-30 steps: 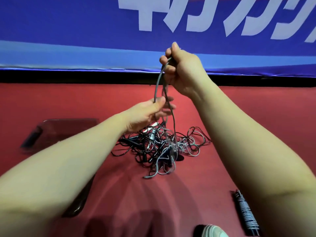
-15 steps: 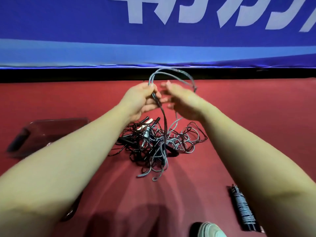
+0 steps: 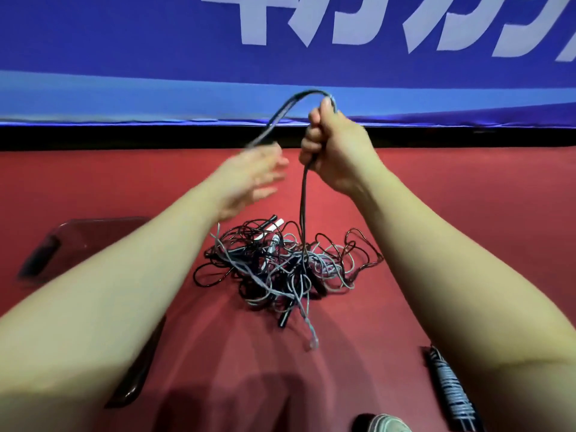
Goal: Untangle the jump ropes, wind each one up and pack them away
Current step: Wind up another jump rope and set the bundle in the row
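A tangled heap of black and grey jump ropes (image 3: 280, 263) with dark handles lies on the red floor. My right hand (image 3: 335, 148) is raised above the heap and grips a grey rope (image 3: 301, 213). One strand hangs straight down from the fist into the tangle. A loop of the same rope arches over the fist to the left and comes down at my left hand (image 3: 252, 179). The left hand is blurred with its fingers spread, and the rope's end meets its fingertips.
A wound-up grey rope bundle (image 3: 452, 391) lies on the floor at lower right. A clear plastic tray (image 3: 78, 235) sits at left, partly under my left arm. A blue banner wall (image 3: 156, 57) stands behind. A shoe tip (image 3: 385, 424) shows at the bottom edge.
My right hand has closed round the rope and lifted it, pulling a strand up from the heap. My left hand has let go, spread its fingers and dropped lower left.
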Available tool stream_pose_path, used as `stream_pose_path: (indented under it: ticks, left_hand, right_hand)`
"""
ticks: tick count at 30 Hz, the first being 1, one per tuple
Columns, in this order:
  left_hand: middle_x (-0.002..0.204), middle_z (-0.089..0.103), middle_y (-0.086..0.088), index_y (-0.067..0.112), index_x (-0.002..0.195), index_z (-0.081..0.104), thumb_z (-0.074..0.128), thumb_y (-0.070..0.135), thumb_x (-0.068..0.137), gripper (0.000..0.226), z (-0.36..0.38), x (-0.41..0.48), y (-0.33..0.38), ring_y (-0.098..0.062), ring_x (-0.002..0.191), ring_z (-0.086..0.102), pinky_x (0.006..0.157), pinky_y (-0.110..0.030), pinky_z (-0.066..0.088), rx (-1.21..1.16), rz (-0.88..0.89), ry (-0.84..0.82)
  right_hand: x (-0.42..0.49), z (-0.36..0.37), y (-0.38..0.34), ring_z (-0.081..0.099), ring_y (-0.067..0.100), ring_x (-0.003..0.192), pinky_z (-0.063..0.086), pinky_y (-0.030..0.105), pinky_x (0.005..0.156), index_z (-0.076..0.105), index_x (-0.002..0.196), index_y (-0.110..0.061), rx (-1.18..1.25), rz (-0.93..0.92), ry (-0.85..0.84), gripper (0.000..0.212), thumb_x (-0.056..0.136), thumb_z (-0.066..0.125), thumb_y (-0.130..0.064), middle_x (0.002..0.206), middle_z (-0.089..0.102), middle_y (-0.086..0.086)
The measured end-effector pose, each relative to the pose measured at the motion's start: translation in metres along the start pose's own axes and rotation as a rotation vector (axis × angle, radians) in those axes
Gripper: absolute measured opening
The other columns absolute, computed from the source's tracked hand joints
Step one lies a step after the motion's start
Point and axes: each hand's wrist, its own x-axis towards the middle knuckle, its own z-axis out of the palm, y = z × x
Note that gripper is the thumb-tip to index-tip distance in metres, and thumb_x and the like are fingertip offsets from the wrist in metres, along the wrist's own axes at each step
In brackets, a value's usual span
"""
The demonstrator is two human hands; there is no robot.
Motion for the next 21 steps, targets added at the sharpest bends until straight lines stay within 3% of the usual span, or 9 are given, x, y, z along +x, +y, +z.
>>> stream_pose_path:
  ticks: [3, 5, 6, 8, 11, 14, 17, 19, 21]
  left_hand:
    - [0.124, 0.054, 0.002, 0.015, 0.136, 0.041, 0.057, 0.011, 0.091, 0.047, 0.015, -0.006, -0.035, -0.008, 0.112, 0.051, 0.101, -0.021, 0.037, 0.362, -0.008, -0.211]
    - [0.105, 0.061, -0.001, 0.016, 0.118, 0.049, 0.049, 0.013, 0.096, 0.022, 0.029, -0.007, -0.051, -0.01, 0.1, 0.056, 0.1, -0.023, 0.037, 0.435, 0.0, -0.218]
    - [0.089, 0.062, -0.002, 0.015, 0.103, 0.05, 0.043, 0.015, 0.099, 0.008, 0.036, -0.006, -0.056, -0.013, 0.089, 0.059, 0.095, -0.026, 0.041, 0.404, -0.005, -0.197]
    - [0.066, 0.05, -0.001, 0.014, 0.083, 0.045, 0.034, 0.021, 0.103, 0.024, 0.04, -0.004, -0.06, -0.019, 0.07, 0.056, 0.079, -0.032, 0.047, 0.246, -0.053, -0.128]
    - [0.056, 0.042, 0.002, 0.015, 0.081, 0.04, 0.03, 0.03, 0.104, 0.029, 0.036, 0.005, -0.038, -0.021, 0.059, 0.052, 0.06, -0.033, 0.051, 0.007, -0.095, 0.063]
    - [0.053, 0.044, 0.001, 0.015, 0.08, 0.039, 0.027, 0.029, 0.104, 0.031, 0.031, 0.012, 0.009, -0.02, 0.057, 0.056, 0.065, -0.04, 0.058, -0.271, 0.037, 0.183]
    - [0.059, 0.051, -0.002, 0.014, 0.081, 0.04, 0.023, 0.031, 0.105, 0.033, 0.035, 0.009, 0.059, -0.021, 0.064, 0.068, 0.065, -0.039, 0.059, -0.496, 0.216, 0.117]
    - [0.057, 0.057, -0.001, 0.014, 0.081, 0.041, 0.024, 0.033, 0.104, 0.035, 0.039, 0.006, 0.085, -0.021, 0.069, 0.07, 0.067, -0.038, 0.058, -0.586, 0.289, 0.056]
    - [0.056, 0.058, -0.001, 0.014, 0.081, 0.041, 0.024, 0.035, 0.104, 0.036, 0.043, 0.005, 0.097, -0.022, 0.072, 0.071, 0.068, -0.038, 0.057, -0.587, 0.314, 0.049]
  right_hand:
    - [0.0, 0.021, -0.017, 0.02, 0.007, 0.042, 0.017, 0.023, 0.052, 0.037, 0.069, -0.019, 0.083, -0.029, -0.065, 0.038, 0.103, 0.028, -0.035, 0.046, 0.024, -0.009]
    - [0.0, 0.034, -0.024, 0.024, 0.007, 0.043, 0.018, 0.023, 0.053, 0.038, 0.069, -0.018, 0.101, -0.043, -0.072, 0.038, 0.103, 0.03, -0.034, 0.047, 0.025, -0.009]
    - [0.0, 0.037, -0.028, 0.027, 0.008, 0.045, 0.019, 0.023, 0.053, 0.04, 0.07, -0.018, 0.097, -0.061, -0.066, 0.037, 0.103, 0.031, -0.033, 0.049, 0.027, -0.009]
    - [0.003, 0.033, -0.031, 0.039, 0.009, 0.054, 0.025, 0.023, 0.054, 0.046, 0.075, -0.018, -0.015, -0.138, -0.024, 0.03, 0.102, 0.036, -0.03, 0.058, 0.036, -0.006]
    - [0.009, 0.003, -0.016, 0.056, 0.009, 0.086, 0.037, 0.021, 0.071, 0.05, 0.104, -0.025, -0.359, -0.132, 0.004, 0.011, 0.096, 0.05, -0.032, 0.094, 0.054, -0.004]
    - [0.004, -0.042, 0.025, 0.056, 0.001, 0.079, 0.04, 0.017, 0.07, 0.04, 0.122, -0.021, -0.317, 0.071, -0.056, 0.036, 0.091, 0.058, -0.018, 0.098, 0.054, -0.005]
    - [-0.003, -0.074, 0.06, 0.049, 0.006, 0.085, 0.039, 0.017, 0.076, 0.052, 0.104, -0.019, -0.513, 0.079, -0.108, 0.031, 0.084, 0.057, 0.003, 0.096, 0.051, -0.001]
    - [-0.008, -0.08, 0.068, 0.05, 0.009, 0.091, 0.038, 0.021, 0.084, 0.054, 0.1, -0.023, -0.513, 0.09, -0.192, 0.035, 0.074, 0.061, -0.002, 0.101, 0.054, 0.003]
    - [-0.011, -0.078, 0.066, 0.054, 0.013, 0.1, 0.039, 0.023, 0.088, 0.052, 0.111, -0.023, -0.362, 0.212, -0.32, 0.044, 0.069, 0.055, -0.009, 0.113, 0.058, 0.009]
